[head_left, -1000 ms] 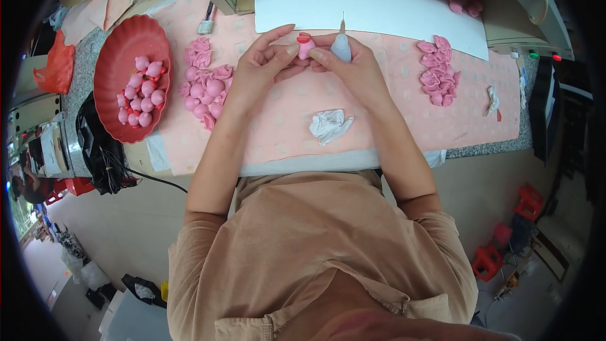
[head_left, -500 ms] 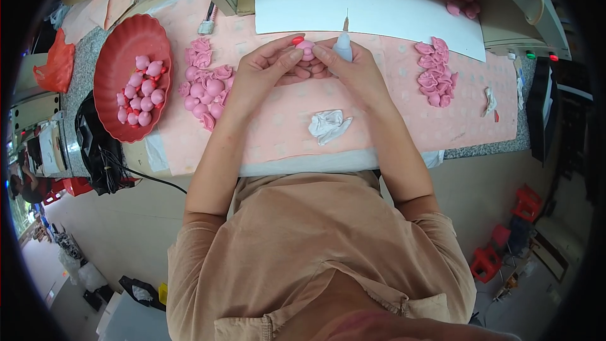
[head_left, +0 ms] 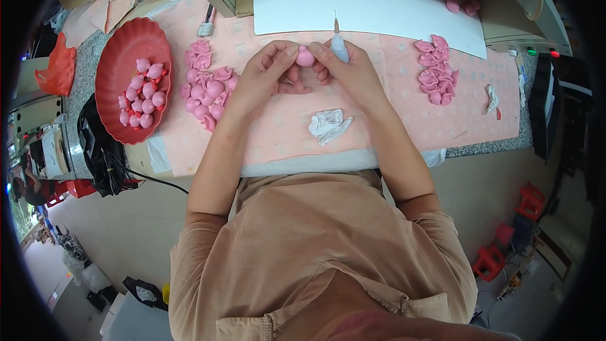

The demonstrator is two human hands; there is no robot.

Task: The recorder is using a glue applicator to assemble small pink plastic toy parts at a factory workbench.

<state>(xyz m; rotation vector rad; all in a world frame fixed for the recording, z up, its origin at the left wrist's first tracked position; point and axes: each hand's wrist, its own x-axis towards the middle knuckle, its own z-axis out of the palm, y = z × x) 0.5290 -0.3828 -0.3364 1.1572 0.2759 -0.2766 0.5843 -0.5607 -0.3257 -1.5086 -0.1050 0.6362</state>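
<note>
One small pink ball pinched between the fingertips of both hands, above the pink-covered worktop. Left hand closed on the ball; right hand closed on ball and a slim glue applicator, nozzle up. Just below, a crumpled white scrap. To the left, loose pink flower pieces, then a red scalloped tray of finished-looking pink balls. To the right, more pink petals. Judged: some done, many pieces left.
</note>
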